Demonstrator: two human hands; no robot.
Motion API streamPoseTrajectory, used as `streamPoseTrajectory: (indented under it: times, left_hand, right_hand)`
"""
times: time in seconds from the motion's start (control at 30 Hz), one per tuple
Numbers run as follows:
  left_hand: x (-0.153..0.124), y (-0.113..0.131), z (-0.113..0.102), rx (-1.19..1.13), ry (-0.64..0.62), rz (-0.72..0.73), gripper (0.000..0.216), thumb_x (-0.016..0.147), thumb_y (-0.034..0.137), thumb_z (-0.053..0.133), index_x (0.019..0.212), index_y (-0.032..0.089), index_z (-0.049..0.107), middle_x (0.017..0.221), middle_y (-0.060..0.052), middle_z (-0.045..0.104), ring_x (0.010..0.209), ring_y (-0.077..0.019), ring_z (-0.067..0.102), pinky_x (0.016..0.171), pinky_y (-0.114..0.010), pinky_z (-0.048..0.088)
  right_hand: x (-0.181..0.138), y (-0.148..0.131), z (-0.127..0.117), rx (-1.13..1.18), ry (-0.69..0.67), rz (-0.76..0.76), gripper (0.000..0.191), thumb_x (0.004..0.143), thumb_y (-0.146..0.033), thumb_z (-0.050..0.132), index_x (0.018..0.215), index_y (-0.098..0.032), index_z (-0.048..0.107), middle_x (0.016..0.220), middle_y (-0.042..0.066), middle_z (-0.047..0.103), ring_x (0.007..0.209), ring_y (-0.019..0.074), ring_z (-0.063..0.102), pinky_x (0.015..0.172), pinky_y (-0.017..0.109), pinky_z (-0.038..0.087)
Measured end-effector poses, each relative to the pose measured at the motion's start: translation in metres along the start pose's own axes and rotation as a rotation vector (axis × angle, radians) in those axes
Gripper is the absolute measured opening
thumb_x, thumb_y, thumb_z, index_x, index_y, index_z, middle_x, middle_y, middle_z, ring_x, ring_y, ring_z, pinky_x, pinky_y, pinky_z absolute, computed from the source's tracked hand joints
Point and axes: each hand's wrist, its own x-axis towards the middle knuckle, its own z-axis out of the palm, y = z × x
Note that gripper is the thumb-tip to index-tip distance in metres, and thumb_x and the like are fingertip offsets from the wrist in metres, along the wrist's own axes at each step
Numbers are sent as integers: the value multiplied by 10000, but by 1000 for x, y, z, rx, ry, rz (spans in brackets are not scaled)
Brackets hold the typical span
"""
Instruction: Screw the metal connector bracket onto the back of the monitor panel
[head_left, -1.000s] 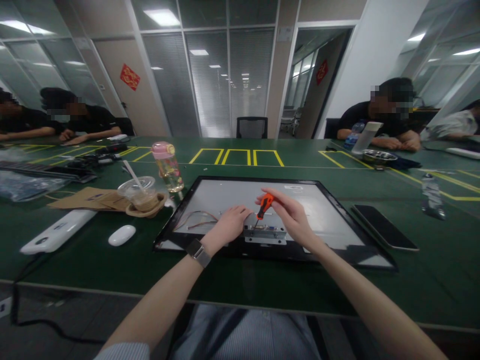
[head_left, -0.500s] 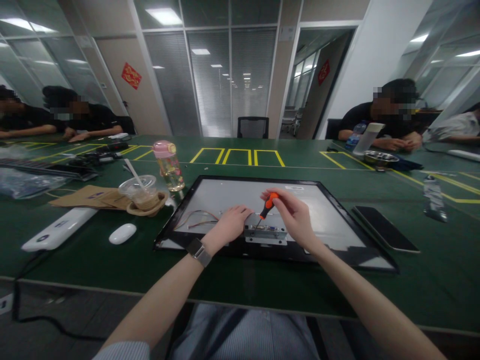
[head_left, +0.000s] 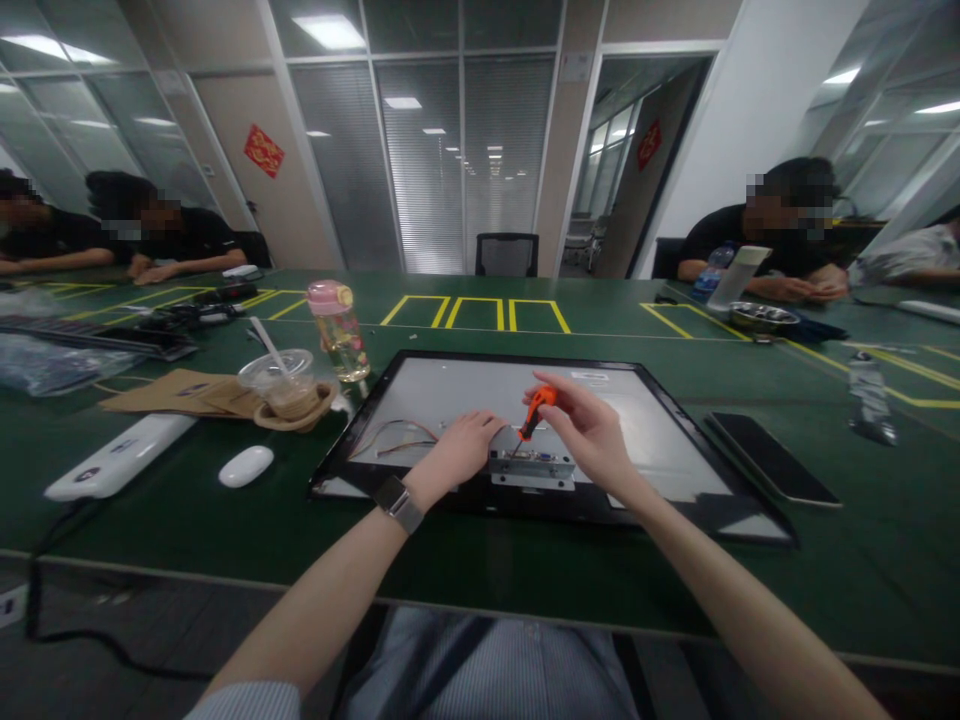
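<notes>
An orange-and-black screwdriver (head_left: 538,413) is in my right hand (head_left: 589,430), its handle between thumb and fingers. The shaft slants down to the left, and its tip meets a metal bracket (head_left: 534,470) that carries a circuit board with connectors. My left hand (head_left: 471,442), a watch on its wrist, grips the bracket's left end; its fingertips are partly hidden. Bracket and hands are over the near edge of a flat display panel (head_left: 450,385), grey-white with a black frame. Thin wires (head_left: 397,425) lie on the panel left of my left hand.
Right of the panel lies a black phone (head_left: 772,458). On the left are a white mouse (head_left: 246,466), a power strip (head_left: 120,458), a plastic cup (head_left: 281,375) in a cardboard holder, and a pink-capped bottle (head_left: 339,335). Other people sit across the green table (head_left: 480,560).
The fingers of my right hand have shifted on the screwdriver handle, with the index finger straighter. My left hand and the bracket stay in place.
</notes>
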Motion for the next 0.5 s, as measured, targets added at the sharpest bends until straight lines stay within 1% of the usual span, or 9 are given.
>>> streamPoseTrajectory:
  times: [0.1,0.17,0.2,0.23,0.27,0.37,0.43,0.5]
  left_hand:
    - [0,-1,1,-1,3,0,447,909,28,396,1307,179,535,1261,-97,613,1173,-233,559,1031,-367,436]
    - [0,-1,2,-1,3,2,447,909,29,395,1305,181,535,1264,-91,612,1172,-237,557,1029,-368,437]
    - [0,-1,3,-1,4,5,448,907,29,398,1303,184,537,1266,-87,611,1172,-237,556,1030,-367,437]
    - [0,-2,3,-1,7,9,451,903,27,402,1301,187,538,1268,-84,609,1171,-237,556,1031,-367,436]
    - [0,-2,4,1,8,11,455,897,23,407,1300,190,539,1271,-82,608,1167,-238,558,1031,-367,436]
    - [0,-4,6,13,12,18,472,887,14,413,1305,196,535,1268,-81,608,1169,-235,560,1039,-364,431]
    - [0,-4,7,18,18,27,462,893,18,411,1304,190,535,1254,-86,615,1171,-233,561,1048,-363,427]
    - [0,-4,7,19,24,30,447,902,24,405,1297,185,538,1250,-91,618,1165,-230,566,1046,-363,429]
  right_hand:
    - [1,3,2,-74,99,-31,187,852,-278,707,1038,-266,725,884,44,667,825,218,644,785,417,560]
    - [0,3,4,-109,146,-55,123,837,-281,726,958,-258,722,840,33,635,776,211,616,745,409,549]
    - [-1,3,4,-130,157,-67,99,855,-283,703,950,-257,717,837,34,630,774,211,614,742,408,545]
    - [-1,2,4,-154,161,-79,94,887,-284,661,960,-256,713,852,40,636,794,216,621,754,413,545]
    - [-2,0,4,-178,156,-95,126,924,-280,602,985,-255,710,887,53,650,835,224,635,777,422,545]
    - [-4,-5,2,-215,116,-140,273,988,-255,451,1109,-250,695,1109,105,687,1056,257,655,905,460,536]
    - [-4,-8,2,-194,75,-144,313,997,-243,425,1185,-250,675,1240,114,678,1176,265,634,983,474,516]
    - [-4,-8,2,-135,34,-99,332,1004,-238,419,1239,-256,652,1252,105,694,1178,255,650,991,470,524]
